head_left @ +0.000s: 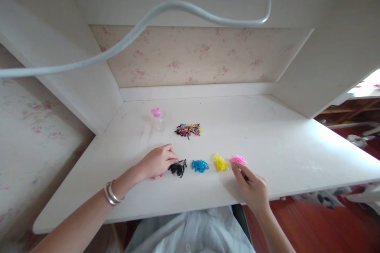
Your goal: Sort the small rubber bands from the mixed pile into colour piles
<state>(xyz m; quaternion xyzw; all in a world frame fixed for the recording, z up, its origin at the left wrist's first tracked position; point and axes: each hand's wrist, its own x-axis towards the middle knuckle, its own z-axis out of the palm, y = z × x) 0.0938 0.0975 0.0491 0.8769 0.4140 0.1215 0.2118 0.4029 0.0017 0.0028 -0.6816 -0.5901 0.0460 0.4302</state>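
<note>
Left hand: fingers are resting bent close together at the far left edge of a loose pile of thin black bands; whether they are gripping any, cannot tell. Right hand: thumb and fingertips are almost meeting at the near edge of a small bright-pink band pile; any hold is likewise unclear. Multicoloured band pile: is lying on the white desk, long axis running left to right, far and right of the left hand, the nearer one, and far and left of the right. Between hands: blue band pile, yellow band pile, lying apart. Near side of left hand: red bands, partly hidden, are showing. Far left: clear bottle with pink cap is standing.
</note>
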